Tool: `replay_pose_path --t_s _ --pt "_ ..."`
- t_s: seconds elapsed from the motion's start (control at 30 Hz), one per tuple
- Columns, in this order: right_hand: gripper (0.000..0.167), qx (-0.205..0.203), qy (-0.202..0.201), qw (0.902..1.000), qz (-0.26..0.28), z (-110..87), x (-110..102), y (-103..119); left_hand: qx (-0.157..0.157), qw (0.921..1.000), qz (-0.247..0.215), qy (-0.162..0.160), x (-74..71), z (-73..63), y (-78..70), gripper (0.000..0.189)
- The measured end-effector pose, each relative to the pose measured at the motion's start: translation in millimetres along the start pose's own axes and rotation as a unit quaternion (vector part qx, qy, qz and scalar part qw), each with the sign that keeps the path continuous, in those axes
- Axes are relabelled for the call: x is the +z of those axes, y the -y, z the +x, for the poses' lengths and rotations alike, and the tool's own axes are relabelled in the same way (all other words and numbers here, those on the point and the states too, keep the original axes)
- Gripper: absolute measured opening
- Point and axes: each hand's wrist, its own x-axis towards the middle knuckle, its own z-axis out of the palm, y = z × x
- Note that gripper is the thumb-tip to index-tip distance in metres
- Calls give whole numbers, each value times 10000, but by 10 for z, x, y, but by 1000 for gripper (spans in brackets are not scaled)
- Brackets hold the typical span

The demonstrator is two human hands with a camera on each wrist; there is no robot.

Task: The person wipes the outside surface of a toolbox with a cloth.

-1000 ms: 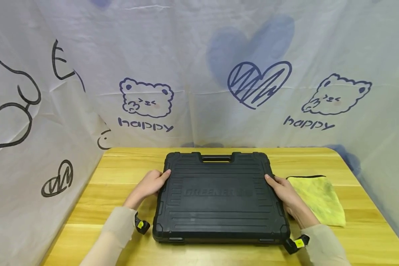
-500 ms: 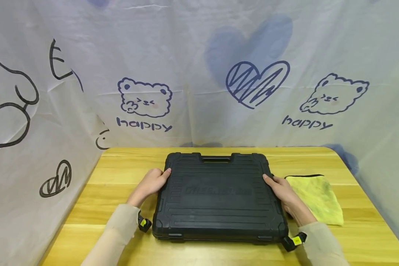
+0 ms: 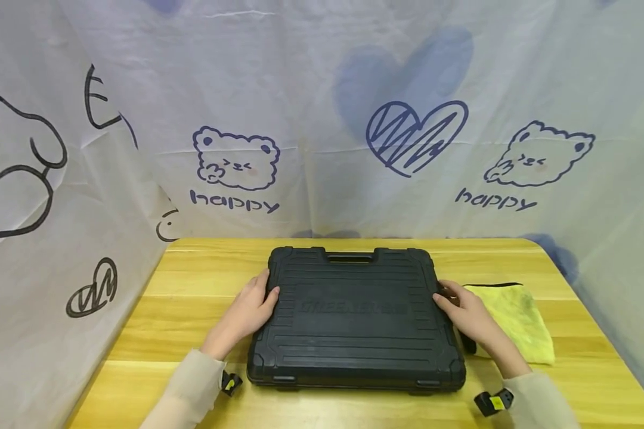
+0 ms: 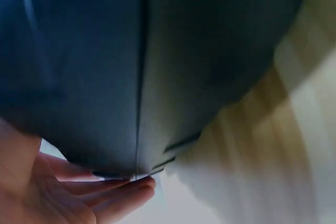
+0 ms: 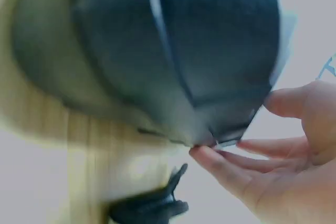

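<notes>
A black hard plastic tool case (image 3: 349,351), with raised lettering on its ribbed lid, lies flat on the wooden table. Its carrying handle faces the far side and two latches face me. At the case's left side is my left hand (image 3: 244,313), thumb on the lid's edge; the left wrist view shows its fingers (image 4: 123,203) extended along the side wall. My right hand (image 3: 469,316) is at the opposite side, its thumb at the lid's edge. Fairly straight fingers (image 5: 226,174) touch the side wall in the right wrist view.
A yellow cloth (image 3: 520,322) with a dark far edge lies right of the case. Partly hidden under the right hand, a black object (image 5: 147,203) sits between case and cloth. A printed white curtain (image 3: 322,119) hangs behind the table (image 3: 193,268) and along its sides.
Both hands have loosened and slid slightly toward me along the case's sides, the right one also moving outward. The case's near edge has shifted slightly upward in view.
</notes>
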Motion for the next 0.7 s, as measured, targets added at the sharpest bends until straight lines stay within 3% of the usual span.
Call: replay_pose_path --t_s 0.23,0.4,0.47,0.57,0.7 --pt "43 -597 -515 9941 -746 -165 -193 -60 154 9973 -707 -92 120 -148 -19 63" --pt "40 -657 -1339 9815 -1200 -284 -417 -322 41 9885 -1497 -217 195 -239 -13 62" --pt "44 -433 -1683 9748 -1397 -330 -500 -466 -71 9854 -1689 -178 210 -275 -9 62" --pt "58 300 -1851 9693 -1588 -387 -615 -680 -167 9813 -1911 -158 222 -321 1 62" --pt "84 1446 -1362 9620 -1871 -440 -751 -922 -192 9728 -2297 -241 242 -381 18 59"
